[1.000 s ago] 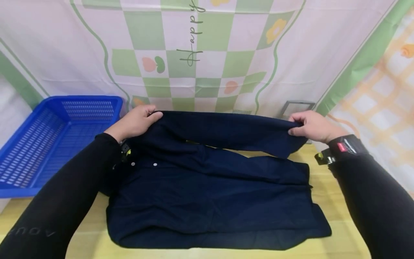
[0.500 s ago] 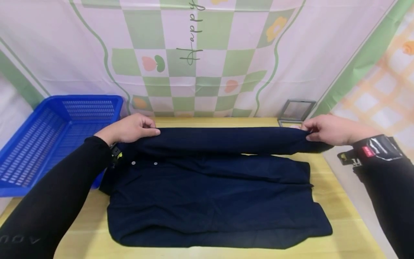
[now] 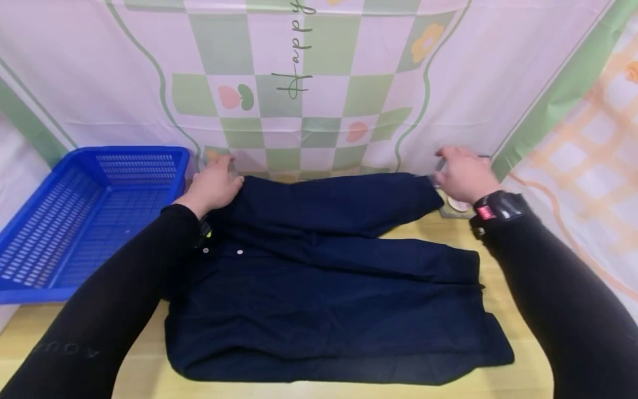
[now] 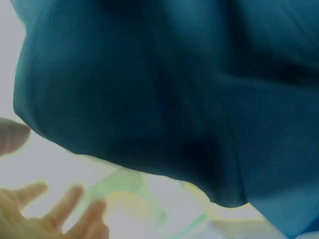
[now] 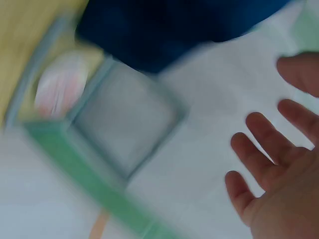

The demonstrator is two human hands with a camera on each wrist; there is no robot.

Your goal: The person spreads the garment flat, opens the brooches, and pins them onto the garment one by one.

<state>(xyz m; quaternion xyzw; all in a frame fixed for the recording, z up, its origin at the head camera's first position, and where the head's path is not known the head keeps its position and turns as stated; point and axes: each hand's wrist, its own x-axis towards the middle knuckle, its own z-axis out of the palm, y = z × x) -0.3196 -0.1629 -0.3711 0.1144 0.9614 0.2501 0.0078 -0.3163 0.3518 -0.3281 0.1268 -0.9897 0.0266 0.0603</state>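
Beside spread fingers (image 5: 272,137), navy garment (image 3: 324,299)

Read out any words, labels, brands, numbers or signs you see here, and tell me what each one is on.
"Happy": on the curtain, running sideways.
Left sleeve: letters too faint to read surely.
Right wrist strap: red label too small to read.
Pinkish disc: markings too blurred to tell if they are writing.
Dark garment: no writing visible.

A green-and-white checked fabric hanging (image 3: 326,94) backs the pale yellow wood-grain surface (image 3: 518,382); orange-and-white plaid cloth (image 3: 583,166) hangs at right.
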